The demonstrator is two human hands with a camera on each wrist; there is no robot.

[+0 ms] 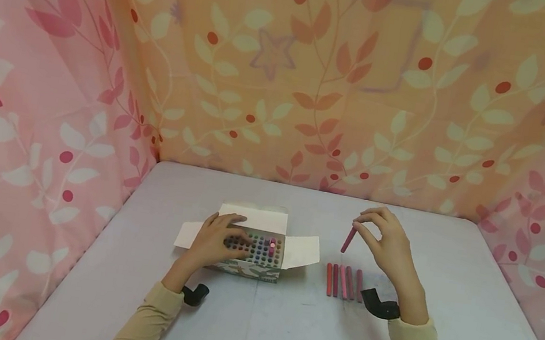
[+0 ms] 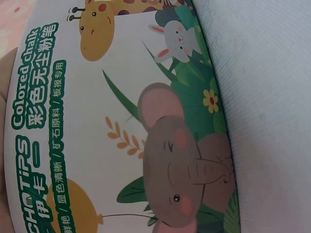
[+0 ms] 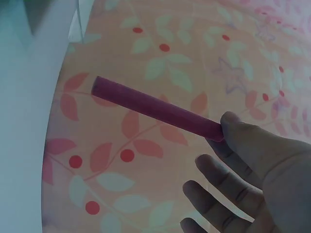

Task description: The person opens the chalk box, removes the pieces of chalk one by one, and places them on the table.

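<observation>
My right hand [image 1: 387,247] pinches a dark pink chalk stick [image 1: 349,239] by one end, between thumb and fingertip. The stick hangs tilted above the table; in the right wrist view the chalk [image 3: 155,108] shows its full length, the other fingers spread below. My left hand [image 1: 218,239] lies over the left part of an open chalk box [image 1: 245,269], thumb and fingers spread above the chalk tops. Many coloured chalk ends fill the box, and one pink stick [image 1: 272,246] stands higher than its neighbours. The left wrist view shows the box's printed side [image 2: 121,126], lettered "Colored chalk".
Several red and pink chalk sticks [image 1: 343,281] lie side by side right of the box. The box's white flaps [image 1: 301,251] are folded outward. A pale cloth covers the table [image 1: 281,334]; patterned curtains [image 1: 312,111] stand behind and at both sides.
</observation>
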